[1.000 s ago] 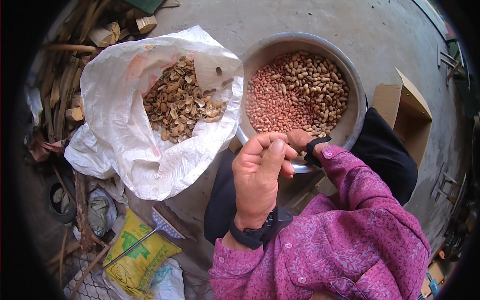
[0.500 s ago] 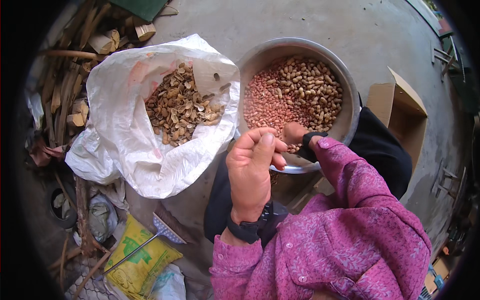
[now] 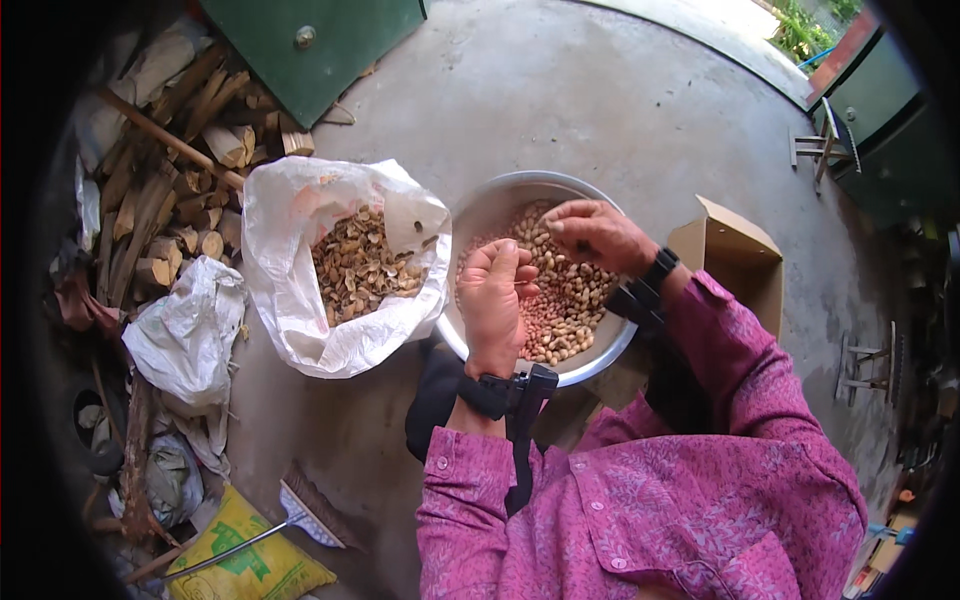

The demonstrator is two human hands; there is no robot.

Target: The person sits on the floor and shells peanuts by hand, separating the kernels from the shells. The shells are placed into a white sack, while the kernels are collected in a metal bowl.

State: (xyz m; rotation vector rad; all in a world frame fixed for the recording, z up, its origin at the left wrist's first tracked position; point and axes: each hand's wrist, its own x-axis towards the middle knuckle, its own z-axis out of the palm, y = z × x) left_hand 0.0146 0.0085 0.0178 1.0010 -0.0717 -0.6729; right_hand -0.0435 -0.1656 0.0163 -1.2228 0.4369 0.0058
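Observation:
A round metal basin [image 3: 577, 377] holds reddish shelled peanut kernels [image 3: 538, 315] and tan unshelled peanuts [image 3: 578, 300]. Over its left part is my left hand [image 3: 494, 308], fingers curled in and thumb against them; whatever they hold is hidden. My right hand [image 3: 610, 238] hovers above the basin's far right side, thumb and fingers pinched together; anything between the tips is too small to make out. Left of the basin stands an open white sack [image 3: 285, 265] with broken peanut shells [image 3: 362, 268] inside. Black straps with small devices circle both wrists.
Stacked firewood [image 3: 160, 220] lines the left side, below a green panel [image 3: 315, 55]. An open cardboard box [image 3: 735, 260] stands right of the basin. At lower left lie a yellow bag [image 3: 250, 555] and a broom [image 3: 312, 515]. Small stools [image 3: 868, 368] stand far right.
My right hand has risen from among the peanuts near the basin's front edge to above its far right side. My left hand stays curled over the basin. The whole view has shifted.

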